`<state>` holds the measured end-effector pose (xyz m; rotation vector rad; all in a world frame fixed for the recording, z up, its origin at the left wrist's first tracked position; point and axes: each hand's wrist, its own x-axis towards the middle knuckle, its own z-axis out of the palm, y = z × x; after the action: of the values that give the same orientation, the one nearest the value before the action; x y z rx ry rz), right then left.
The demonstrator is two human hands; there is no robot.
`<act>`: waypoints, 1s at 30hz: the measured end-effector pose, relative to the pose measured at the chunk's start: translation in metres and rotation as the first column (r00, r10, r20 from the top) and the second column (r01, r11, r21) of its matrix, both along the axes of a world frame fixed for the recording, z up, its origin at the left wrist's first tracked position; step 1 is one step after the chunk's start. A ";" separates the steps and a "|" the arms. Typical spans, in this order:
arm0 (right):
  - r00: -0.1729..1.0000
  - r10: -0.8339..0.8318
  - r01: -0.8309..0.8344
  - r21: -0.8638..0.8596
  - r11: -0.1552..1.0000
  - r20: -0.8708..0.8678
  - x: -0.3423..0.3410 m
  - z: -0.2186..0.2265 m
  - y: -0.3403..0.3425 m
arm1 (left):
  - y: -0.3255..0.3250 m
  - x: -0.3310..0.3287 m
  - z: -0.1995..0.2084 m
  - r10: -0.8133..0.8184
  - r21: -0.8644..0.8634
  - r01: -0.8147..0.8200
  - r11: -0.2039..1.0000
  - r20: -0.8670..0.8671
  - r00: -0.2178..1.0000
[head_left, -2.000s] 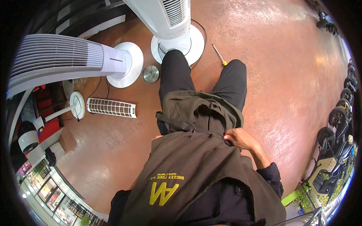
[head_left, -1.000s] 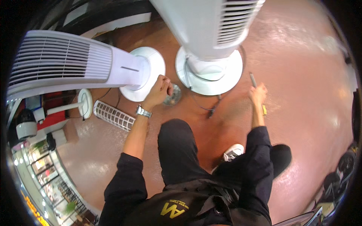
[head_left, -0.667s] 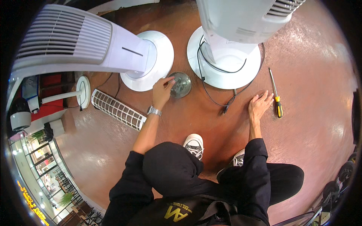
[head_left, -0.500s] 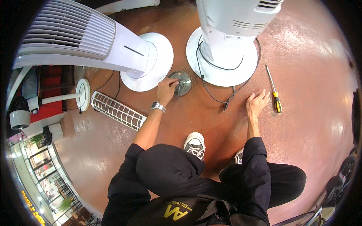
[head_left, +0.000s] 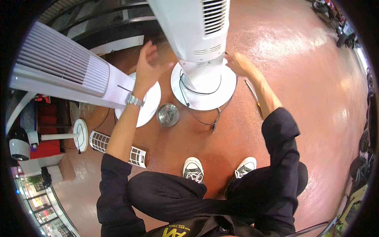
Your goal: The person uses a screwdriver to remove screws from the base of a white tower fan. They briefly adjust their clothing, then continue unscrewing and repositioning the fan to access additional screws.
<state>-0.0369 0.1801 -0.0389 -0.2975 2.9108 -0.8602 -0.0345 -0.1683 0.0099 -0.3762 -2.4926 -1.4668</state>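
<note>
A white tower fan point(head_left: 197, 35) stands on its round white base point(head_left: 205, 103), its slotted, vented side toward me. My left hand point(head_left: 148, 67), a watch on its wrist, is raised left of this fan, empty, with fingers spread and slightly blurred. Close by the fan's lower right side is my right hand point(head_left: 239, 64), fingers loosely bent and apart; whether they touch the casing I cannot tell. A black power cord point(head_left: 197, 118) loops over the base onto the floor. Left of the cord lies a round, shiny shallow dish point(head_left: 168, 115) with small pieces inside.
Another white tower fan point(head_left: 67, 63) leans across the left, its base point(head_left: 152, 103) partly behind my left arm. A white grille panel point(head_left: 99, 141) lies under that forearm. My right forearm partly covers a screwdriver point(head_left: 251, 90). Farther left is a small white pedestal fan point(head_left: 59, 136).
My left hand has left the dish and risen toward the fan. My right hand has moved from the floor up to the fan's right side. The view has shifted.
</note>
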 end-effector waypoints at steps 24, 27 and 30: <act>0.914 -0.336 0.056 -0.748 0.661 -0.229 0.025 -0.002 -0.038 | 0.046 -0.037 -0.004 -0.205 0.148 0.216 0.965 -0.091 0.975; 0.768 -0.414 -0.034 -0.676 0.736 -0.489 0.008 -0.016 -0.046 | 0.038 -0.042 -0.002 -0.117 0.047 0.124 0.991 -0.118 0.986; 0.777 -0.361 0.017 -0.556 0.831 -0.516 0.013 -0.025 -0.023 | 0.062 -0.049 -0.001 -0.183 0.191 0.186 0.964 -0.032 0.983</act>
<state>-0.0239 0.1574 -0.0640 -0.3589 3.2298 -1.9438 -0.0833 -0.1058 0.0093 -0.5926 -2.3297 -1.7530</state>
